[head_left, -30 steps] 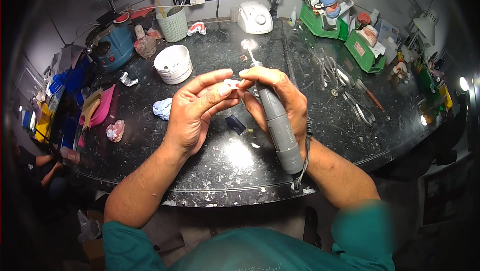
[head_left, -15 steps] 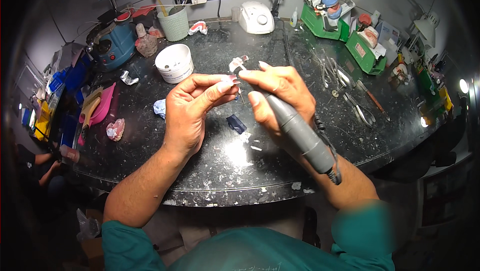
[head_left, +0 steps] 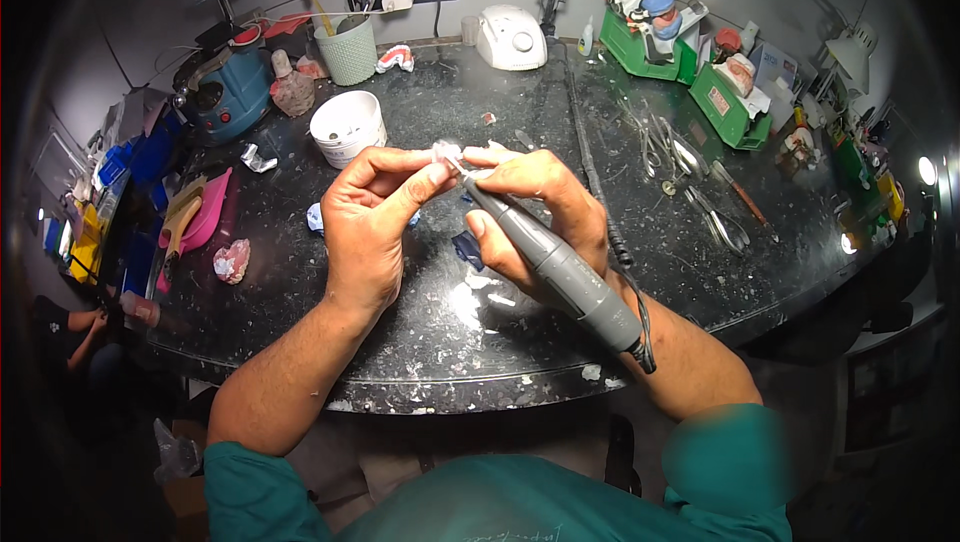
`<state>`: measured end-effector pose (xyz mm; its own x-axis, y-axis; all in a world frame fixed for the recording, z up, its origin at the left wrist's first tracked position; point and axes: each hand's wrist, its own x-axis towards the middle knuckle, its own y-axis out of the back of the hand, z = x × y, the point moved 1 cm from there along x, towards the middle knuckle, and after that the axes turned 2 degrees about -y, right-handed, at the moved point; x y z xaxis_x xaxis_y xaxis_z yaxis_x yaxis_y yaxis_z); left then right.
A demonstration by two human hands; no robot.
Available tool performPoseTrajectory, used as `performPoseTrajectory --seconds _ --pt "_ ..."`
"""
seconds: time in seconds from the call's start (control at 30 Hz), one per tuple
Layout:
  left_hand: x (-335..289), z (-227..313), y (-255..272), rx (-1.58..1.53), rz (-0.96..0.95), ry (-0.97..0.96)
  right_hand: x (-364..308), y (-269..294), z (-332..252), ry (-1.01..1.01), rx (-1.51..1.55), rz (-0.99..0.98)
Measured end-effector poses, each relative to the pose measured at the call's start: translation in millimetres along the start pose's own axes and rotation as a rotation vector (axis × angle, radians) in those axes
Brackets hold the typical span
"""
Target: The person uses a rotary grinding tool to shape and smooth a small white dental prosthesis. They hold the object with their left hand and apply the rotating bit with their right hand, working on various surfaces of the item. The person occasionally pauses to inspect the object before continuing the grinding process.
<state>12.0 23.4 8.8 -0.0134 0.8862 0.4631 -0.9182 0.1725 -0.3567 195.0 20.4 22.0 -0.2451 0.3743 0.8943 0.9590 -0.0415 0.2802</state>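
My left hand point(head_left: 368, 217) is closed, pinching a small whitish, partly see-through piece point(head_left: 446, 151) between thumb and fingertips. My right hand point(head_left: 548, 192) wraps round a grey rotary handpiece point(head_left: 562, 264), held like a pen with its cord trailing from the rear end. The handpiece's thin tip meets or nearly meets the small piece; the fingers hide the exact contact. Both hands are close together above the worktop. Below them lie a dark blue scrap point(head_left: 467, 250) and several white bits.
On the speckled black worktop point(head_left: 400, 342) stand a white tub point(head_left: 347, 127) and a white control box point(head_left: 511, 38). Metal hand tools point(head_left: 716, 219) and green trays point(head_left: 733, 107) are at right. A pink dustpan point(head_left: 208, 210), brush point(head_left: 180, 217) and pink lump point(head_left: 232, 261) are at left.
My right hand and the handpiece have shifted left, closer to my left hand. The whitish piece, beyond the fingertips before, is now lower and between them.
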Motion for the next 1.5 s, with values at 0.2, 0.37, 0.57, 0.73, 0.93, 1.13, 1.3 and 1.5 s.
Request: performPoseTrajectory --seconds 0.2,0.37,0.57,0.73,0.93,1.13,1.3,1.5 --pt "2 1 -3 -0.038 -0.055 0.041 -1 1 1 -0.336 0.223 0.226" --pt "-2 -3 -6 -0.111 -0.133 0.1 0 2 4 -0.278 0.151 0.095" --pt "-2 0 -3 -0.059 -0.182 0.206 -1 2 6 -0.283 0.117 0.077" --pt "-3 5 -10 0.038 -0.084 -0.018 -3 -3 1 -0.308 0.052 0.142" --pt "-6 3 -7 0.062 -0.118 -0.075 -2 -5 -3 -0.3 0.055 0.159" --pt "-5 3 -8 0.017 -0.163 0.042 -2 -3 -3 -0.308 0.031 0.152" --pt "-2 2 -6 0.074 -0.182 0.062 -1 -2 1 -0.277 0.008 0.124" --pt "-6 2 -6 0.082 -0.194 0.066 -2 1 3 -0.244 -0.011 0.052"
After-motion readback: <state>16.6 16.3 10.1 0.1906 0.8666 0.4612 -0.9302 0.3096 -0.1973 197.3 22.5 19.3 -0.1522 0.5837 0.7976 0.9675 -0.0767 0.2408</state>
